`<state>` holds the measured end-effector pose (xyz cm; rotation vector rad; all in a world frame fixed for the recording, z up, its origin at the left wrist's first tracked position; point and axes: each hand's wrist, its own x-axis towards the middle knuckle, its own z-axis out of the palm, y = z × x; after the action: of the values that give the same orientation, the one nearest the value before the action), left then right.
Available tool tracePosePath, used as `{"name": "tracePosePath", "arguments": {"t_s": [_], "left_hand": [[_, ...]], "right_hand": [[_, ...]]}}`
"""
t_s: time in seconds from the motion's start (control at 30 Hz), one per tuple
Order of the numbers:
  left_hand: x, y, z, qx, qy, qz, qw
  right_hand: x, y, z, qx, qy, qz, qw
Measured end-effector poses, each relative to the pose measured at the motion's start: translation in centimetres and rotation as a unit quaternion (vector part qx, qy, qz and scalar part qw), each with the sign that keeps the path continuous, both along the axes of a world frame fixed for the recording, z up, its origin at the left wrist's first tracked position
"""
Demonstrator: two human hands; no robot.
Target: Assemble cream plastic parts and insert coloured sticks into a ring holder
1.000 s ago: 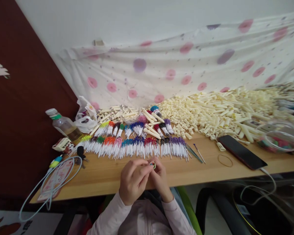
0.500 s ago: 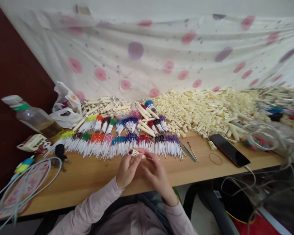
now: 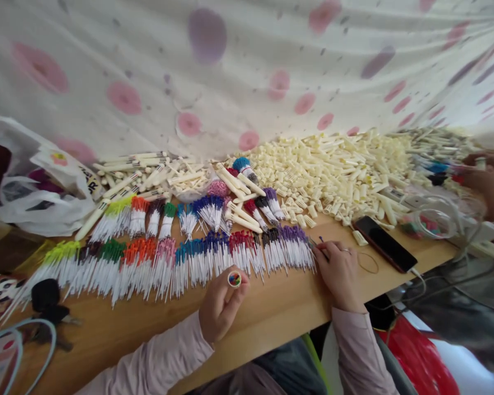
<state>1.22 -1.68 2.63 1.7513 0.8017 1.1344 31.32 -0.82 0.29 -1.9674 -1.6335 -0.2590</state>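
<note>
My left hand (image 3: 219, 307) is closed round a cream pen barrel (image 3: 234, 279), held end-on so its coloured refill tips show. My right hand (image 3: 338, 271) rests on the wooden table (image 3: 271, 312) at the right end of the row of coloured refills (image 3: 181, 258), its fingers curled at the purple refills (image 3: 297, 247) and a loose thin refill (image 3: 323, 249). What those fingers hold I cannot make out. A second row of refill bundles (image 3: 189, 211) lies behind the first.
A big heap of cream pen parts (image 3: 341, 175) fills the back right. A black phone (image 3: 384, 243) with a cable, a rubber band (image 3: 368, 262) and a clear tub (image 3: 434, 219) lie right. Another person's hand (image 3: 488, 181) reaches in at far right. A plastic bag (image 3: 28, 181) sits left.
The view moved closer and lower. My right hand left the barrel and went right to the purple refills. My left hand turned the barrel end-on.
</note>
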Motion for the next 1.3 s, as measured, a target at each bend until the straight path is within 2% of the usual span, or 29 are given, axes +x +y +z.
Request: {"name": "tracePosePath", "arguments": {"t_s": [0.1,0.17,0.2,0.27,0.3,0.37,0.43,0.5,0.6,0.67,0.73,0.8,0.9,0.97,1.07,1.3], "left_hand": [[-0.6,0.1,-0.2,0.012,-0.037,0.048,0.998],[-0.9,0.3,-0.1,0.017,-0.054,0.062,0.997],[-1.1,0.6,0.0,0.02,-0.057,0.063,0.996],[-1.4,1.1,0.2,0.025,-0.057,0.072,0.995],[-1.7,1.4,0.3,0.023,-0.054,0.081,0.995],[-2.2,1.8,0.3,0.018,-0.04,0.108,0.993],[-2.9,2.0,0.4,0.022,-0.018,0.116,0.993],[-3.8,2.0,0.3,0.04,0.008,0.1,0.994],[-5.1,1.8,0.1,0.074,0.037,0.063,0.995],[-5.7,1.7,0.0,0.114,0.062,0.056,0.99],[-6.1,1.8,0.0,0.164,0.094,0.059,0.98],[-6.4,1.9,0.1,0.197,0.127,0.069,0.97],[-6.5,2.3,0.3,0.202,0.159,0.095,0.962],[-6.6,2.5,0.4,0.2,0.17,0.109,0.959],[-6.6,2.7,0.3,0.199,0.186,0.12,0.955],[-6.6,2.8,0.4,0.215,0.205,0.117,0.948]], "right_hand": [[-1.0,0.5,1.7,0.062,0.12,-0.03,0.99],[-2.4,1.4,4.2,0.127,0.268,-0.011,0.955],[-3.5,2.1,5.7,0.157,0.338,0.03,0.927],[-6.1,3.5,8.7,0.172,0.434,0.117,0.877],[-7.7,4.2,9.9,0.162,0.463,0.162,0.856],[-10.8,5.4,11.1,0.075,0.484,0.254,0.834],[-13.6,5.9,10.6,-0.041,0.478,0.348,0.805],[-15.4,5.7,8.7,-0.118,0.462,0.404,0.781],[-16.4,4.6,5.4,-0.178,0.423,0.471,0.753],[-16.4,3.9,4.1,-0.186,0.409,0.508,0.735],[-16.1,3.5,3.9,-0.166,0.372,0.545,0.733],[-15.7,3.7,4.2,-0.125,0.279,0.578,0.757],[-15.3,4.3,5.0,-0.074,0.153,0.582,0.796],[-15.1,4.5,5.2,-0.051,0.15,0.572,0.805],[-15.0,4.3,5.3,-0.034,0.181,0.576,0.797],[-15.2,4.2,6.0,-0.042,0.16,0.577,0.8]]}}
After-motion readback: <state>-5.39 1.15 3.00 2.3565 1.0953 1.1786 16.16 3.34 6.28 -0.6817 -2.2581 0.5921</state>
